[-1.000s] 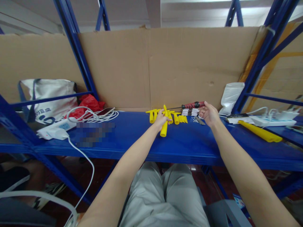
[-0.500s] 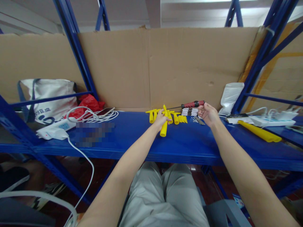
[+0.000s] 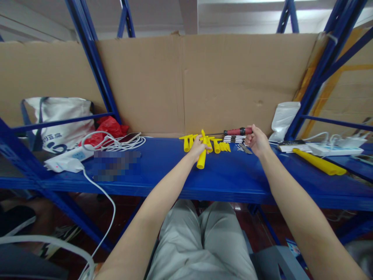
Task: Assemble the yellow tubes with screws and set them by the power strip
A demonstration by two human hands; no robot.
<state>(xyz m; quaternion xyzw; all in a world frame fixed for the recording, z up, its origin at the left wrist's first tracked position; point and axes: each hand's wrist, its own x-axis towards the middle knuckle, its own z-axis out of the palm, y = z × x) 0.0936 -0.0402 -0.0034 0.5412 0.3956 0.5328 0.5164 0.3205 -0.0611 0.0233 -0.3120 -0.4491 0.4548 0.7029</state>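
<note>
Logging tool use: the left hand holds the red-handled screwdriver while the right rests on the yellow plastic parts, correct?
Hands are swapped. In the head view the right hand grips the red-handled screwdriver; the left hand rests on the yellow plastic parts.

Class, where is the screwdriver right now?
The screwdriver is right of centre, held in the right hand, just above the blue shelf, beside the yellow parts.

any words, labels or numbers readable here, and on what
Tote bag: blue print on its front, partly behind a rail, too blurred to read.
Stack of white boxes: dark markings, too small to read.
White marks on the shelf near the right hand: too small to read.
Pixelated patch by the power strip: unreadable.
Nothing reads clearly.
</note>
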